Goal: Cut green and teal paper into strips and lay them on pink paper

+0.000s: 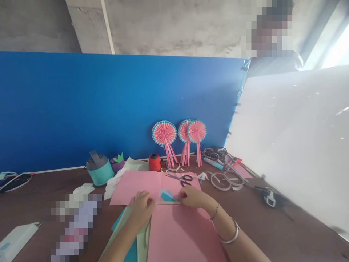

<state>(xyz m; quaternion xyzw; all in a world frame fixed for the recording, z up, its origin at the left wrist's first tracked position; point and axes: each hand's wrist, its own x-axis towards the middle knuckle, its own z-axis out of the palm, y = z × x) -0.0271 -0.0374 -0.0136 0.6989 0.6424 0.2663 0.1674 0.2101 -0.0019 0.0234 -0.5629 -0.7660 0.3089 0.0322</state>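
Note:
A narrow pale strip [168, 203] runs along the top edge of a pink paper sheet [180, 233]. My left hand [143, 203] has its fingers curled at the strip's left end, and my right hand [193, 196] pinches the right end. Just beyond lies another pink sheet [136, 185], bearing dark-handled scissors [186, 178] and small blue paper pieces [167, 195]. Pale green sheets [143, 233] and blue paper [132, 251] stick out under my left forearm. My fingertips partly hide the strip's ends.
Pink pleated paper fans [164, 133] lean on a blue partition [109, 105]. Red thread [155, 162], a teal container [100, 170], a purple pot [117, 164] and tape rolls [220, 181] stand or lie around the papers. A person [272, 54] is behind the white panel [297, 134].

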